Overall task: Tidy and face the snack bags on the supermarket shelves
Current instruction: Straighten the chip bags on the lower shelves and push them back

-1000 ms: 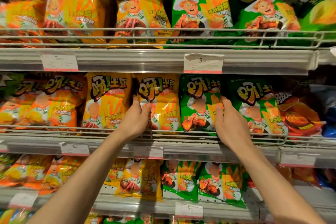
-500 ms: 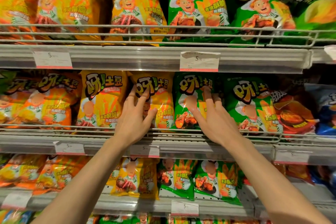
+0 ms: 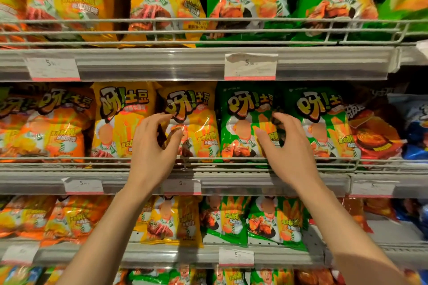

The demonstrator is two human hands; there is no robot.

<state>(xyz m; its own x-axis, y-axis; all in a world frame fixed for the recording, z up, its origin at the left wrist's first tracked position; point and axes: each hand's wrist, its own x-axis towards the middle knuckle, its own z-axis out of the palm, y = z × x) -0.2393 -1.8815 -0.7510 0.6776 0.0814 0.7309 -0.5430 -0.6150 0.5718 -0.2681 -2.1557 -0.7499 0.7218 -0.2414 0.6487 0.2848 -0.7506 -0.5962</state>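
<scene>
A bank of supermarket shelving filled the whole view, with no floor, wall or window to be seen. Three shelf tiers ran across it, each fronted by a clear plastic price rail (image 3: pixel 162 69) that caught a dull sheen from the overhead light. White wire guards (image 3: pixel 231 30) stood along the front edges of the upper and middle tiers (image 3: pixel 231 164). Paper price tags (image 3: pixel 250 66) with a red lower strip sat in the rails, their print too small to read. The lowest tier showed a perforated metal deck (image 3: pixel 382 231). The recesses behind the goods lay in deep shadow.
</scene>
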